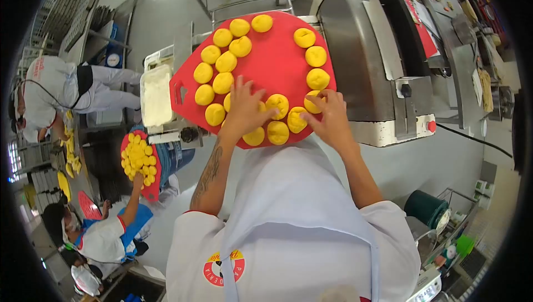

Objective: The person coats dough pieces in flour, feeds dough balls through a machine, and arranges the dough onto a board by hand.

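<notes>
A red board [272, 60] lies in front of me, with several yellow dough balls [225, 62] set in a curved band along its edges. My left hand [244, 107] is over the near left part of the board, fingers spread. Its thumb points at a dough ball [277, 105] near the middle, and the palm partly hides others. At the near right, my right hand [332, 116] has its fingers and thumb around a dough ball [313, 102]. Beside its thumb sits a creased dough ball [297, 119].
Right of the board stands a metal machine [355, 46] with a red button [431, 126]. A white tub of pale powder [157, 95] is at the left. Further left, a co-worker [105, 235] reaches to another red board [151, 191] heaped with yellow dough balls; another person [78, 88] stands beyond.
</notes>
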Action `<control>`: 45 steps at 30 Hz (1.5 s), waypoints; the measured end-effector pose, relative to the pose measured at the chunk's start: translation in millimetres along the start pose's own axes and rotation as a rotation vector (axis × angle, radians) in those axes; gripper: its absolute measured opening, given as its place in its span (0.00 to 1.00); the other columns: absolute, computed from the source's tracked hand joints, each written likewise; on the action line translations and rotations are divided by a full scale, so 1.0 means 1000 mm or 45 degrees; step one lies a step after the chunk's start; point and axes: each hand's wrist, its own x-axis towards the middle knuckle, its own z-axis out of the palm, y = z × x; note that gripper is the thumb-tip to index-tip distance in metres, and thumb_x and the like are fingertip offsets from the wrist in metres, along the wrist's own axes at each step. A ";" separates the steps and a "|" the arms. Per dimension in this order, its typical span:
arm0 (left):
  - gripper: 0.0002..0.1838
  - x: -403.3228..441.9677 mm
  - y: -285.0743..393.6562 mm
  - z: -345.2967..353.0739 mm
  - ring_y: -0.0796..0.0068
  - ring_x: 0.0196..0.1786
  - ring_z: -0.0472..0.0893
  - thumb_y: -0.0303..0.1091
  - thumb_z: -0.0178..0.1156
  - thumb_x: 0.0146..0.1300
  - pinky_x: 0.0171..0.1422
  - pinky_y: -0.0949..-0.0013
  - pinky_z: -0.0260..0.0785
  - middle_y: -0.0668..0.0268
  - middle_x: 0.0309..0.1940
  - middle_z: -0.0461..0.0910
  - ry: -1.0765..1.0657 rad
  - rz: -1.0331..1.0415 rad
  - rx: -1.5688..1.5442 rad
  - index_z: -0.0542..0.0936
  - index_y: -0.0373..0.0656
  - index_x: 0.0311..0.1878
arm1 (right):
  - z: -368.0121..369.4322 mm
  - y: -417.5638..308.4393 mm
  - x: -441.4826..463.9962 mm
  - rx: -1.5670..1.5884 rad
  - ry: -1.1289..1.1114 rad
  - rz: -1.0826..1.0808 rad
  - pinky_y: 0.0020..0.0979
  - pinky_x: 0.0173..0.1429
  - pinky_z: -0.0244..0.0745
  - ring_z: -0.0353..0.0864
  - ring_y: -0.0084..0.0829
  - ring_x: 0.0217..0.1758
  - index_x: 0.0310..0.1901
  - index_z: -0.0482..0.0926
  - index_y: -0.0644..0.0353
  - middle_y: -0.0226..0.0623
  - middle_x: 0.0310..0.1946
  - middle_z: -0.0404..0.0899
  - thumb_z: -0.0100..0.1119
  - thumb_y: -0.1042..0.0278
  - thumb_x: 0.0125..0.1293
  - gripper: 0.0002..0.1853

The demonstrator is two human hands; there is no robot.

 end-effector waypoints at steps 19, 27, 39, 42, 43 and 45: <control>0.23 0.020 0.026 -0.017 0.66 0.37 0.83 0.31 0.56 0.74 0.43 0.63 0.81 0.61 0.46 0.78 0.177 -0.330 -2.159 0.66 0.43 0.69 | 0.027 0.001 -0.029 -0.200 -0.441 -0.267 0.52 0.69 0.60 0.67 0.45 0.68 0.51 0.74 0.56 0.49 0.67 0.65 0.74 0.62 0.52 0.25; 0.25 0.003 0.031 -0.018 0.71 0.40 0.82 0.33 0.57 0.74 0.44 0.67 0.80 0.63 0.49 0.77 0.474 -0.081 -1.256 0.65 0.44 0.72 | -0.135 0.025 0.043 1.210 0.626 0.296 0.34 0.42 0.84 0.83 0.33 0.43 0.63 0.69 0.58 0.40 0.51 0.77 0.67 0.74 0.64 0.27; 0.38 0.038 0.153 -0.037 0.65 0.61 0.78 0.22 0.65 0.64 0.64 0.60 0.78 0.56 0.62 0.72 0.065 0.130 -1.375 0.59 0.41 0.76 | -0.140 0.044 0.065 0.475 0.200 0.132 0.40 0.62 0.75 0.80 0.43 0.59 0.61 0.80 0.56 0.47 0.59 0.78 0.74 0.56 0.59 0.29; 0.42 0.040 0.194 -0.051 0.61 0.67 0.74 0.23 0.67 0.62 0.67 0.60 0.74 0.53 0.70 0.63 0.011 0.231 -1.617 0.58 0.42 0.78 | -0.152 0.028 0.053 0.413 0.263 0.054 0.35 0.55 0.79 0.84 0.32 0.51 0.57 0.83 0.57 0.43 0.51 0.84 0.75 0.60 0.59 0.25; 0.43 0.041 0.189 -0.049 0.61 0.69 0.73 0.23 0.67 0.62 0.67 0.59 0.74 0.53 0.72 0.60 0.088 0.220 -1.485 0.58 0.43 0.78 | -0.167 0.031 0.055 0.219 0.463 0.024 0.33 0.54 0.79 0.84 0.29 0.50 0.56 0.84 0.58 0.42 0.49 0.85 0.75 0.60 0.60 0.23; 0.45 0.041 0.161 -0.046 0.59 0.72 0.70 0.24 0.69 0.61 0.67 0.58 0.73 0.53 0.76 0.54 0.252 0.193 -1.197 0.58 0.45 0.79 | -0.206 0.058 0.071 0.458 0.975 0.051 0.30 0.52 0.81 0.84 0.24 0.50 0.50 0.87 0.62 0.36 0.47 0.88 0.72 0.68 0.64 0.15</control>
